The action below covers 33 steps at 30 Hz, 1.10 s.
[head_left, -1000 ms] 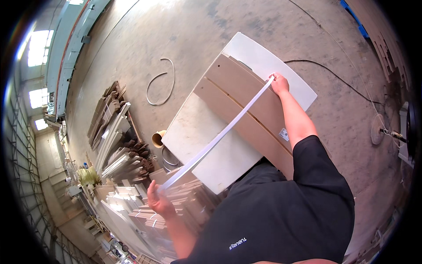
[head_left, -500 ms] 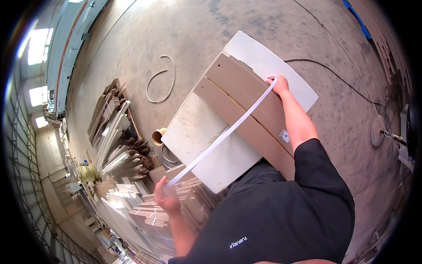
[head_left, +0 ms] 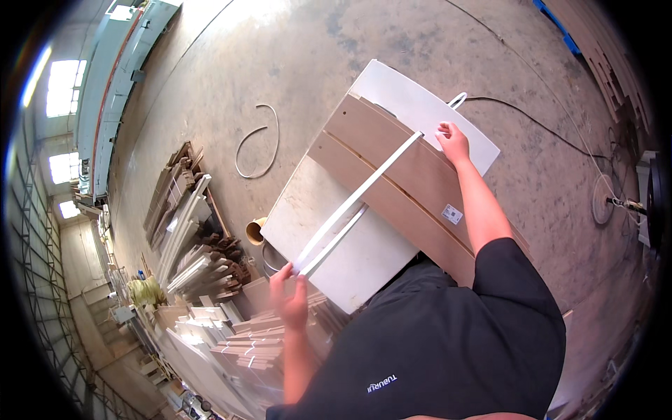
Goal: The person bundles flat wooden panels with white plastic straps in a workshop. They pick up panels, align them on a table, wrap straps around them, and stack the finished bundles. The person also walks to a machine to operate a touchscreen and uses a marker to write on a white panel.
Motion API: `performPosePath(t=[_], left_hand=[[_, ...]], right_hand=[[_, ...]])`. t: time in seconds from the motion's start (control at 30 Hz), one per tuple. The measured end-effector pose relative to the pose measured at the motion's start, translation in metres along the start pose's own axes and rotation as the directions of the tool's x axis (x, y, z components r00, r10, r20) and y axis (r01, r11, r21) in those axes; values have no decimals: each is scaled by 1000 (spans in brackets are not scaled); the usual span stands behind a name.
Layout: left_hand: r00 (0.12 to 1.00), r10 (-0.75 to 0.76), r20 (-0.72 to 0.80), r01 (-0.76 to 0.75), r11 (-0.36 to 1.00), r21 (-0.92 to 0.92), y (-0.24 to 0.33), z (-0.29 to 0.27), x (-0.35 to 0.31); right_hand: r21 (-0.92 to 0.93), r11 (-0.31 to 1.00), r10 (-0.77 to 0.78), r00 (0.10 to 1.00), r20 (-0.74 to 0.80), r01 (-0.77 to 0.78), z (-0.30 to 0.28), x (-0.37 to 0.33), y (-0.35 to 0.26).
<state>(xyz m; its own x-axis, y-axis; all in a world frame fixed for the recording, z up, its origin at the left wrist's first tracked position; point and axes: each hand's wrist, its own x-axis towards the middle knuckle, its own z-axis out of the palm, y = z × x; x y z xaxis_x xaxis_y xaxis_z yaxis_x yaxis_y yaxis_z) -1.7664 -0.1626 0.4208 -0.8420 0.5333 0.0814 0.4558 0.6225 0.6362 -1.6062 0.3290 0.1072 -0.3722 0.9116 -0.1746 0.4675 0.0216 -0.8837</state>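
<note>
Two long brown panels (head_left: 392, 168) lie side by side across a pale board-topped stand (head_left: 336, 259), a small white label on the nearer one. A white strap (head_left: 364, 183) runs over the panels toward the lower left; a second length of it comes out from beside their edge. My left hand (head_left: 288, 299) is closed on the strap where both lengths meet, slightly blurred. With fingers curled, my right hand (head_left: 455, 143) hovers by the panels' far edge, apart from the strap's dark-tipped end there. Whether it pinches anything is unclear.
A white loop (head_left: 458, 101) sticks out past the stand's far edge beside a dark cable (head_left: 539, 115). A loose coil of strip (head_left: 256, 150) lies on the concrete floor. Left of the stand are a yellowish tube (head_left: 255, 231), scrap wood piles (head_left: 185, 224) and stacked boards (head_left: 245, 343).
My right hand has come off the strap and moved slightly right. The strap now shows two lengths at my left hand, which has moved up and right. A white loop shows beyond the stand.
</note>
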Motion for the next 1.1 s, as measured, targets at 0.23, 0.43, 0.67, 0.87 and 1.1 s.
performPosePath(t=[0.23,0.43,0.67,0.87,1.1], left_hand=[[982,112,150,-91,986,-140,8,57,-6],[857,198,476,-128,976,-175,-14,87,-58],[680,201,705,-153,979,-132,-62,106,-116],[644,220,732,-190,974,-125,-106,114,-143],[505,-2,863,-33,999,21,-142,125,-148]], right_hand=[[-31,999,-13,986,-166,8,-70,-114,7],[-213,973,19,950,-310,-89,-131,-230,36],[-255,918,128,838,-531,-302,-203,-333,87],[-187,666,416,567,-710,-722,-237,-411,145],[581,431,865,499,-48,-691,-209,-478,199]])
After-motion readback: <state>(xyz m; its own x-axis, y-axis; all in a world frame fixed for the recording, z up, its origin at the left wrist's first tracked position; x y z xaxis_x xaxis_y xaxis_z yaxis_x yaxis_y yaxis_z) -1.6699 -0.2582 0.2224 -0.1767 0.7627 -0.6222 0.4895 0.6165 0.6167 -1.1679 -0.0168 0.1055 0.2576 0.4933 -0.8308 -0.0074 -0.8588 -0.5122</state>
